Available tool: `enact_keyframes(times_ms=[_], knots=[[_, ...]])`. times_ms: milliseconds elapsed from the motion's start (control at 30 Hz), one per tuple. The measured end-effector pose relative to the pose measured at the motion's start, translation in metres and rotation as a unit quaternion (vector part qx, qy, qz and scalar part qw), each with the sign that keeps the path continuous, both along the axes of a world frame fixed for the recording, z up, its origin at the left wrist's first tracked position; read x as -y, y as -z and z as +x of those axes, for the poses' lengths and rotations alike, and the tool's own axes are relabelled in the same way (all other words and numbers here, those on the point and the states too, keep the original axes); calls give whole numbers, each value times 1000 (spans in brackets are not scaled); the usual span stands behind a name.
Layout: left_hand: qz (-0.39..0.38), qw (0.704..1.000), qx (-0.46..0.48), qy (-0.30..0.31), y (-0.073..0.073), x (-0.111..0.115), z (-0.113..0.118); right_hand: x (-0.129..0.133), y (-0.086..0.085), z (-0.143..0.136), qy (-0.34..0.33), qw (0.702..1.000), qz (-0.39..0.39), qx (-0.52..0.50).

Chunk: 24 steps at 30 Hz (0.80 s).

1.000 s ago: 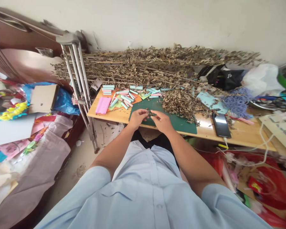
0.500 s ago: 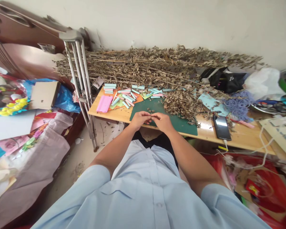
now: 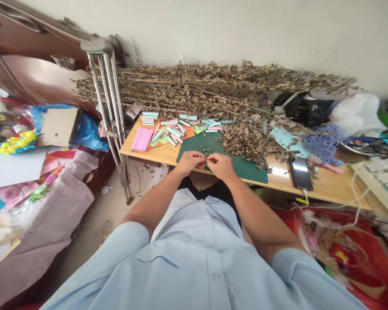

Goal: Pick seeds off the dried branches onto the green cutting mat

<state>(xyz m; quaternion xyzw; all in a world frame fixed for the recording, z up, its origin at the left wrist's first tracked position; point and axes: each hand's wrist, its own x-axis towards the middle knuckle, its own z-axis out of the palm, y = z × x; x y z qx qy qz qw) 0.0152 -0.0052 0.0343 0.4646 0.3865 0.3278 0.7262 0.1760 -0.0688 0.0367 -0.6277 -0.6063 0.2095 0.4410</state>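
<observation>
Green mat (image 3: 250, 172) under close fingertip work

Take the meeting point of the fingers as the middle of a clock, noon towards the wall. From where I stand, the left hand (image 3: 190, 162) comes in at nine and the right hand (image 3: 220, 166) at three. Each has its thumb and forefinger drawn nearly shut, and between them sits a dark scrap (image 3: 206, 159), dry leaf by the look of it, though too small for me to be sure. The left hand's other fingers curl under; whether either hand rests on the mat, I cannot tell.

At twelve, just past the fingertips, a few loose leaf bits (image 3: 208, 150) lie on the mat. The leaf heap (image 3: 245, 141) spreads at two, across the mat's far edge and onto the worktop (image 3: 280, 174). Well beyond, at twelve, dried stalks (image 3: 197, 92) run along the wall. Coloured rolls (image 3: 173, 131) lie around ten to eleven, and a phone (image 3: 300, 173) at three.

I would call the step in hand pinching or sorting a small piece of leaf. The next move, I reckon, calls for a light touch: leaf this dry could crumble under a hard squeeze
</observation>
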Motion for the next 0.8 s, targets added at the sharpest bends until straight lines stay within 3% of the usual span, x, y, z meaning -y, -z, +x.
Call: enact_keyframes(times_ms=[467,567,633,700,800], knots=[[-92,992,81,10,-3,3,-5,5,-6,-7,35,973,-54,-220],[-45,999,12,-7,-2,-1,-8,5,-3,-3,53,966,-55,-246],[68,992,-107,-13,-1,-8,-13,4,0,0,66,963,-53,-257],[239,939,-247,1,0,-16,-18,4,4,2,73,960,-53,-265],[426,815,-388,62,0,-25,-25,5,6,2,67,961,-55,-264]])
